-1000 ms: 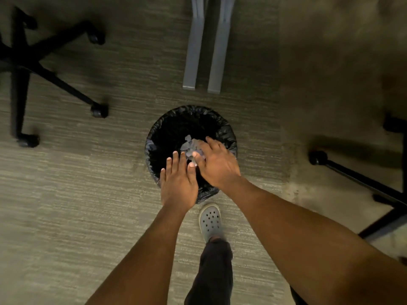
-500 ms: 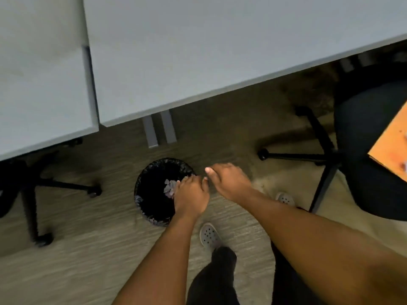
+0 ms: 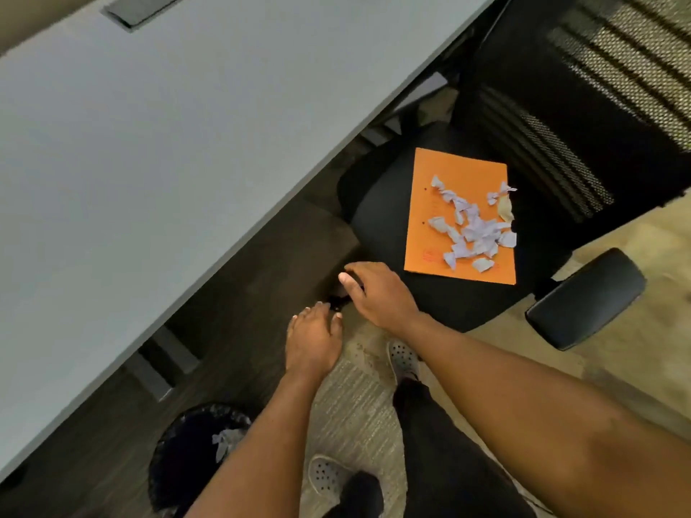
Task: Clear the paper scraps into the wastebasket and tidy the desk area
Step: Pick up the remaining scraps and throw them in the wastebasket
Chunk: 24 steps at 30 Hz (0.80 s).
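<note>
The left hand (image 3: 312,340) is hovering palm down above the carpeted floor (image 3: 617,286), fingers spread loosely and holding nothing. The right hand (image 3: 377,293) is hovering just beyond it, near the front edge of the chair seat (image 3: 377,211), fingers relaxed and slightly apart, also holding nothing. The two hands are lying close together, thumbs nearly meeting; whether they are touching cannot be told.

An orange folder (image 3: 430,203) is lying flat on the black seat of the office chair. A loose heap of pale lilac paper scraps (image 3: 473,226) is resting on the folder, gathered toward its right half, with a few pieces reaching the right edge. The right hand is sitting near the folder's lower left corner but apart from it.

The wastebasket (image 3: 179,461), lined with a black bag, is standing on the floor at lower left, partly under the edge of the grey surface (image 3: 149,143) and partly hidden behind the left forearm. A few pale scraps (image 3: 223,441) are showing inside it.

The chair's armrest (image 3: 587,297) is projecting at right, and its mesh backrest (image 3: 598,87) is filling the upper right. Two grey perforated clogs (image 3: 402,358) are standing on the floor below the hands.
</note>
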### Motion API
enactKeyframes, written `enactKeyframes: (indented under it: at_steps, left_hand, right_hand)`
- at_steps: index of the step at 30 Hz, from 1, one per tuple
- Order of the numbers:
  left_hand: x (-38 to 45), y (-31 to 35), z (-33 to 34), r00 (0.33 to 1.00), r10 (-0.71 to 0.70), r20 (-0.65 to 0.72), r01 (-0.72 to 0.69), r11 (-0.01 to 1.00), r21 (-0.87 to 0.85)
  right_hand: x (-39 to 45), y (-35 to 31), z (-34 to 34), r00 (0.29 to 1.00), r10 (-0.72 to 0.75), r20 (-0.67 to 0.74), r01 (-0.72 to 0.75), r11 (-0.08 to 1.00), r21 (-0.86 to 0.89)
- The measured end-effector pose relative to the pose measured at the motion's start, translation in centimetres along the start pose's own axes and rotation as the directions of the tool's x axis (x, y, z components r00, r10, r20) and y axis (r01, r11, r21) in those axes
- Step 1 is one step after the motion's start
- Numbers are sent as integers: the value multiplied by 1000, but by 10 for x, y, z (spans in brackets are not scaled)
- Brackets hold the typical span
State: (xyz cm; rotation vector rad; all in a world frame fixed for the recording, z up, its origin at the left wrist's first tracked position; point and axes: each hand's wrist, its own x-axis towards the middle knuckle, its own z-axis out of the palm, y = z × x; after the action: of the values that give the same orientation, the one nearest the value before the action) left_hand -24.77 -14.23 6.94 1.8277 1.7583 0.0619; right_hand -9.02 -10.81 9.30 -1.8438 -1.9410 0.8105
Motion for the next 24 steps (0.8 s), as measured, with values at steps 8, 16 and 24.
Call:
enactKeyframes:
  at_steps: [8,16,24]
  left_hand:
    - [85,107,28,979,187,84,-189,982,15]
    - [147,174,87,925,330,189,-357,925,132]
    - [206,201,157,869,406,283,-486,807,335]
  right_hand:
    - [29,117,-69,950,248,-188,-244,969,45]
    - [45,247,-121,840,464,-282,-463,883,74]
    - [80,343,-132,785,569,-246,-562,821,104]
